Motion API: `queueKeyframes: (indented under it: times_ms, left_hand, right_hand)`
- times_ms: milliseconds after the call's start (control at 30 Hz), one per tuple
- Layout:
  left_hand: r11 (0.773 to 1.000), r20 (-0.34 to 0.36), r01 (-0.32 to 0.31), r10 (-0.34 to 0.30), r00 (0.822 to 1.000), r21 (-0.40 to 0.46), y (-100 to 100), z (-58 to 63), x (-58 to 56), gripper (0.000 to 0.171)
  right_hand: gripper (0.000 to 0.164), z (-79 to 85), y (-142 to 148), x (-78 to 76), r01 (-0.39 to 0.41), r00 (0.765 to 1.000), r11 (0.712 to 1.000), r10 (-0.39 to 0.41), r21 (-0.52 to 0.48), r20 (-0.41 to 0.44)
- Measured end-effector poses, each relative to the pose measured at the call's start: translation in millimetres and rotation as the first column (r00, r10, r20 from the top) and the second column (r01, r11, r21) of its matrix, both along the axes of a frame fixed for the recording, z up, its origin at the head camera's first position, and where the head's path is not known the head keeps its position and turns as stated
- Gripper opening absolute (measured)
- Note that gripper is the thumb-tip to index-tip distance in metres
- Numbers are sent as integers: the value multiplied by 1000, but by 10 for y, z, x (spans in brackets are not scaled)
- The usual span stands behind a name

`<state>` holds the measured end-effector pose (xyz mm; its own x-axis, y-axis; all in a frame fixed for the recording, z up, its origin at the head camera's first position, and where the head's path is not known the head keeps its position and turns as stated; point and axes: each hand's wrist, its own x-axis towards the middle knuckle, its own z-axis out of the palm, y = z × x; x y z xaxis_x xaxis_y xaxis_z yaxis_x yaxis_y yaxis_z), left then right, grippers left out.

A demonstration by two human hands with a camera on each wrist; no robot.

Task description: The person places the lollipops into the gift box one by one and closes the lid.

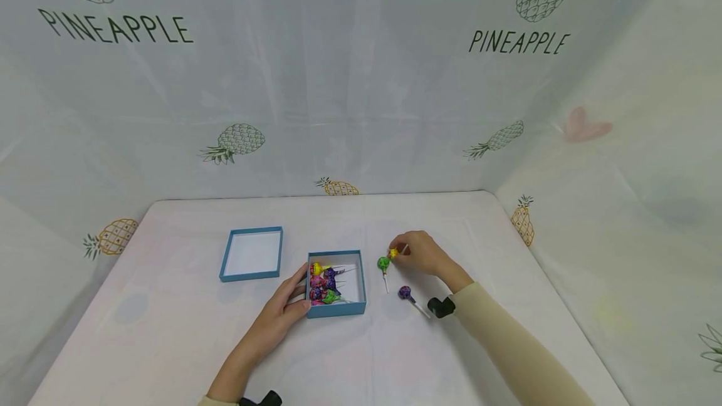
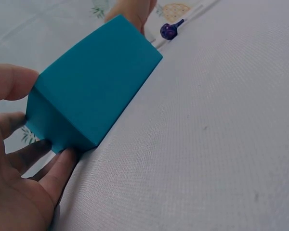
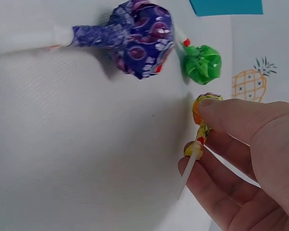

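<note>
My left hand (image 1: 284, 301) rests against the left side of an open blue box (image 1: 336, 311), with its thumb at the near corner. In the left wrist view its spread fingers (image 2: 58, 178) touch the box's outer wall. Inside the box, several wrapped lollipops (image 1: 324, 284) lie on the left, sticks pointing right. Right of the box, my right hand (image 1: 420, 252) pinches a yellow lollipop (image 3: 201, 113) between thumb and fingers. A green lollipop (image 1: 383, 263) lies beside those fingertips. Nearer me, a purple lollipop (image 1: 405, 293) lies under the right wrist.
A shallow blue lid (image 1: 251, 279) lies left of the box, white inside facing up. Both stand on a white-covered table (image 1: 186, 331). Pineapple-printed cloth (image 1: 361, 80) hangs behind the table and along its sides. Black wrist cameras (image 1: 441, 307) are on both arms.
</note>
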<state>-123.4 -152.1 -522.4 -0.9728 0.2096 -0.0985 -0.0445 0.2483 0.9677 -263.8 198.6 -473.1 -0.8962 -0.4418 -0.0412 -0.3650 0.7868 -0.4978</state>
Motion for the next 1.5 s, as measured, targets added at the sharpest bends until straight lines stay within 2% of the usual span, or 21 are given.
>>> queueKeyframes:
  times_ms: [267, 567, 833, 1267, 1500]
  left_hand:
    - [1000, 5, 5, -5, 1000, 18, -13, -2, -1, 71]
    - [1000, 1, 10, -10, 1000, 24, -15, -4, -2, 71]
    - [1000, -3, 15, -15, 1000, 27, -13, -18, -10, 70]
    - [1000, -3, 6, -6, 1000, 5, -5, -10, -6, 70]
    - [1000, 3, 1, -1, 1000, 4, -4, -7, -6, 71]
  right_hand:
    - [19, 112, -55, 30, -32, 997, 999, 31, -16, -72]
    - [19, 341, -228, 121, -51, 995, 999, 49, -19, -90]
    - [18, 518, -404, 217, -134, 985, 990, 128, -46, -118]
    - [19, 647, -694, 321, -225, 969, 969, 212, -100, -130]
    - [21, 658, -844, 344, -267, 957, 958, 250, -106, -147]
